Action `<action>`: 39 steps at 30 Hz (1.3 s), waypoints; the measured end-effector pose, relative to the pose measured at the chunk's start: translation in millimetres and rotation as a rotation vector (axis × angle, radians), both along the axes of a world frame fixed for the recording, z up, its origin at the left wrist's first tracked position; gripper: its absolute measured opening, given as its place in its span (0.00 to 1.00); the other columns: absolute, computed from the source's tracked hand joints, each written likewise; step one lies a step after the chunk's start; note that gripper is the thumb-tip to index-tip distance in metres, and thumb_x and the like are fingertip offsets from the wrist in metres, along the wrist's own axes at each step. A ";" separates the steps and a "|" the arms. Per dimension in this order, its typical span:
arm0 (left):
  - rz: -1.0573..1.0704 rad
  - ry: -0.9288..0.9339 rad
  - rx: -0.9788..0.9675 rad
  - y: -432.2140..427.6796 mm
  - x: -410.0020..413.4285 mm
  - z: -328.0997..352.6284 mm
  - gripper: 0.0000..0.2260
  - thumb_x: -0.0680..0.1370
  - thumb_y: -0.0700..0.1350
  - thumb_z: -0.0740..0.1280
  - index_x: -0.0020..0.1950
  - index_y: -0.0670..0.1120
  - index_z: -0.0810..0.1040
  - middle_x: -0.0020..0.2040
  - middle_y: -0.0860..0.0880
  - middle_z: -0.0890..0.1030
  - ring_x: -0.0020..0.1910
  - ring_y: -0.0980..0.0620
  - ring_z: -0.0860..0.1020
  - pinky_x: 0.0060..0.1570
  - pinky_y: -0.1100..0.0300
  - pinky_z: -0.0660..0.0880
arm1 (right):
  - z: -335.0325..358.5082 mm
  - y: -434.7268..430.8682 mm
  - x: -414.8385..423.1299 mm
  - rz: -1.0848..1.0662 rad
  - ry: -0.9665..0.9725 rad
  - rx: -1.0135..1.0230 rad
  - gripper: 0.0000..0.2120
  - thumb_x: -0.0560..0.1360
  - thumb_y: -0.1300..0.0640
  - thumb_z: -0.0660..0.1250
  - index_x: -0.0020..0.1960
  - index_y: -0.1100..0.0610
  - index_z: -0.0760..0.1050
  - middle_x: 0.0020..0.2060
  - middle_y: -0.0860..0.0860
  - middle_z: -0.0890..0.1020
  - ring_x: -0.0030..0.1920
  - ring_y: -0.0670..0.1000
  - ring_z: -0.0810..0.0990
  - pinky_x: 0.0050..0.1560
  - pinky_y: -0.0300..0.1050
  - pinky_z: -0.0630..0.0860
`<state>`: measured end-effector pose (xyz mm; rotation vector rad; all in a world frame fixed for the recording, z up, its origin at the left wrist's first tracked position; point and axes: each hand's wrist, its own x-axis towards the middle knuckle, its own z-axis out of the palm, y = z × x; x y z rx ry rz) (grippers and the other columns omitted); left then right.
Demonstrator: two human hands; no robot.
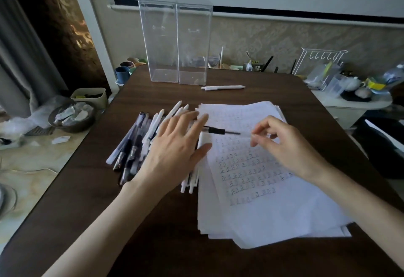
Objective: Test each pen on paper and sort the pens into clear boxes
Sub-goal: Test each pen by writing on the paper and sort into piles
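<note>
Looking down from my head, my left grip [175, 152] lies flat with its fingers spread on the pile of pens [135, 147] at the middle left of the frame. It holds nothing. I think it rests there so the pens do not roll off the bench [153, 233].

My right grip [282, 143], at the middle right, has curled fingers. Finger and thumb seem to pinch the see-through end of one pen [216, 130]. That pen is over the top part of the paper [262, 200], between my two grips, most likely so I can try it there. Its long side runs left to right and dips a little on the right. The dark part is on the left. I cannot tell which end writes.

The pens in the pile run from lower left to upper right. The clear boxes [161, 40] stand tall at the top middle, side by side. A white pen [223, 87] lies flat just below them, left to right.
</note>
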<state>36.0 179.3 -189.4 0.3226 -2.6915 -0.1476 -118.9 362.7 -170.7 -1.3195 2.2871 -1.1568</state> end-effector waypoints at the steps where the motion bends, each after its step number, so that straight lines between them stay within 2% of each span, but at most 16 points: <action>1: -0.033 -0.033 -0.035 8.2 -5.6 -1.4 0.26 0.77 0.58 0.52 0.69 0.45 0.69 0.63 0.45 0.74 0.63 0.44 0.72 0.62 0.49 0.68 | -2.1 10.6 3.2 0.009 -0.032 -0.014 0.03 0.77 0.59 0.65 0.45 0.53 0.73 0.40 0.46 0.82 0.44 0.41 0.79 0.48 0.32 0.70; 3: -0.106 -0.042 -0.061 23.6 -16.7 -5.0 0.22 0.79 0.56 0.52 0.63 0.45 0.74 0.53 0.47 0.79 0.51 0.46 0.77 0.50 0.53 0.74 | -2.9 26.9 6.1 0.014 -0.134 -0.101 0.03 0.75 0.61 0.66 0.45 0.54 0.75 0.39 0.48 0.83 0.43 0.44 0.81 0.48 0.34 0.72; 6: -0.161 -0.010 0.037 48.6 -27.7 -4.9 0.17 0.80 0.53 0.53 0.49 0.43 0.74 0.40 0.49 0.77 0.32 0.48 0.74 0.28 0.60 0.63 | -3.1 40.7 8.5 -0.051 -0.439 -0.410 0.02 0.70 0.55 0.70 0.41 0.52 0.77 0.34 0.50 0.81 0.40 0.46 0.79 0.48 0.37 0.73; 8: -0.191 -0.035 0.112 67.0 -32.7 -5.1 0.15 0.81 0.52 0.53 0.49 0.42 0.71 0.40 0.49 0.74 0.30 0.50 0.68 0.27 0.58 0.58 | -9.5 43.5 10.8 -0.040 -0.644 -0.550 0.06 0.65 0.49 0.74 0.39 0.48 0.78 0.30 0.47 0.78 0.36 0.46 0.75 0.46 0.39 0.72; 9: -0.222 -0.064 0.150 74.5 -34.1 -7.0 0.14 0.81 0.51 0.53 0.50 0.42 0.71 0.41 0.49 0.74 0.32 0.51 0.68 0.30 0.58 0.60 | -14.6 43.4 12.7 -0.008 -0.667 -0.530 0.07 0.66 0.49 0.75 0.38 0.48 0.78 0.29 0.47 0.76 0.35 0.46 0.74 0.43 0.38 0.71; 13: -0.344 -0.116 0.293 83.3 -31.6 -19.6 0.14 0.82 0.51 0.52 0.52 0.43 0.70 0.44 0.49 0.75 0.38 0.50 0.74 0.38 0.55 0.69 | -26.0 40.4 19.9 0.071 -0.564 -0.345 0.05 0.72 0.57 0.68 0.41 0.58 0.73 0.27 0.47 0.75 0.32 0.44 0.73 0.38 0.34 0.72; 16: -0.343 -0.070 0.239 82.5 -26.3 -22.1 0.15 0.81 0.53 0.50 0.50 0.43 0.70 0.31 0.56 0.67 0.27 0.53 0.68 0.30 0.59 0.63 | -27.5 40.6 19.9 0.093 -0.560 -0.335 0.05 0.73 0.58 0.65 0.42 0.59 0.73 0.29 0.48 0.76 0.34 0.45 0.76 0.40 0.35 0.73; 19: -0.269 -0.081 0.202 82.6 -25.5 -17.4 0.22 0.79 0.59 0.45 0.50 0.45 0.70 0.26 0.55 0.65 0.22 0.55 0.64 0.24 0.60 0.57 | -28.9 41.0 19.2 0.106 -0.545 -0.319 0.05 0.73 0.57 0.63 0.42 0.58 0.74 0.33 0.47 0.78 0.36 0.46 0.77 0.41 0.37 0.73; 21: -0.248 -0.061 0.168 81.5 -25.6 -17.8 0.21 0.78 0.62 0.47 0.49 0.47 0.70 0.24 0.54 0.65 0.21 0.56 0.63 0.22 0.63 0.57 | -31.0 40.6 18.2 0.109 -0.533 -0.313 0.06 0.74 0.56 0.62 0.43 0.57 0.76 0.35 0.49 0.78 0.37 0.47 0.77 0.41 0.39 0.73; 23: -0.245 -0.028 0.191 80.6 -26.2 -18.5 0.20 0.77 0.62 0.48 0.49 0.48 0.70 0.25 0.54 0.68 0.22 0.56 0.64 0.22 0.63 0.58 | -33.8 40.4 16.5 0.109 -0.548 -0.316 0.08 0.75 0.54 0.62 0.45 0.56 0.78 0.38 0.53 0.80 0.39 0.51 0.79 0.43 0.44 0.73; 25: -0.211 -0.032 0.231 78.8 -26.8 -18.4 0.24 0.74 0.67 0.47 0.53 0.49 0.68 0.27 0.54 0.71 0.24 0.56 0.67 0.24 0.60 0.62 | -34.6 41.5 14.4 0.107 -0.596 -0.351 0.11 0.76 0.53 0.60 0.46 0.55 0.80 0.39 0.58 0.82 0.42 0.54 0.81 0.45 0.49 0.74; 28: -0.196 -0.085 0.273 72.7 -22.6 -17.3 0.34 0.68 0.74 0.49 0.62 0.50 0.65 0.37 0.58 0.72 0.33 0.59 0.71 0.35 0.59 0.68 | -29.2 46.7 10.4 0.046 -0.571 -0.397 0.13 0.77 0.54 0.59 0.44 0.56 0.81 0.35 0.55 0.83 0.38 0.52 0.81 0.39 0.42 0.73; 30: -0.210 -0.155 0.227 67.9 -17.4 -19.5 0.39 0.65 0.76 0.49 0.69 0.54 0.61 0.50 0.57 0.71 0.47 0.56 0.71 0.48 0.58 0.68 | -27.1 49.7 9.2 -0.022 -0.477 -0.380 0.11 0.76 0.53 0.66 0.37 0.57 0.77 0.27 0.51 0.79 0.31 0.48 0.77 0.33 0.38 0.70; 31: -0.213 -0.196 0.176 66.6 -15.6 -21.5 0.40 0.65 0.77 0.49 0.71 0.58 0.59 0.51 0.56 0.68 0.51 0.56 0.69 0.52 0.58 0.65 | -28.5 50.9 8.7 -0.049 -0.429 -0.360 0.12 0.74 0.54 0.68 0.35 0.58 0.73 0.24 0.49 0.75 0.27 0.46 0.73 0.31 0.36 0.69; 35: -0.216 -0.260 0.095 65.0 -14.4 -24.9 0.37 0.65 0.76 0.47 0.71 0.63 0.62 0.47 0.55 0.61 0.49 0.57 0.62 0.49 0.61 0.58 | -37.7 53.2 10.6 -0.102 -0.325 -0.248 0.16 0.73 0.63 0.69 0.32 0.56 0.65 0.21 0.46 0.68 0.23 0.45 0.66 0.26 0.38 0.65; 39: -0.217 -0.270 0.093 63.9 -14.1 -24.8 0.37 0.66 0.76 0.47 0.71 0.64 0.62 0.48 0.55 0.60 0.49 0.58 0.59 0.50 0.62 0.56 | -37.7 53.7 11.9 -0.183 -0.267 -0.268 0.14 0.67 0.63 0.65 0.28 0.53 0.62 0.20 0.44 0.64 0.21 0.43 0.62 0.24 0.35 0.61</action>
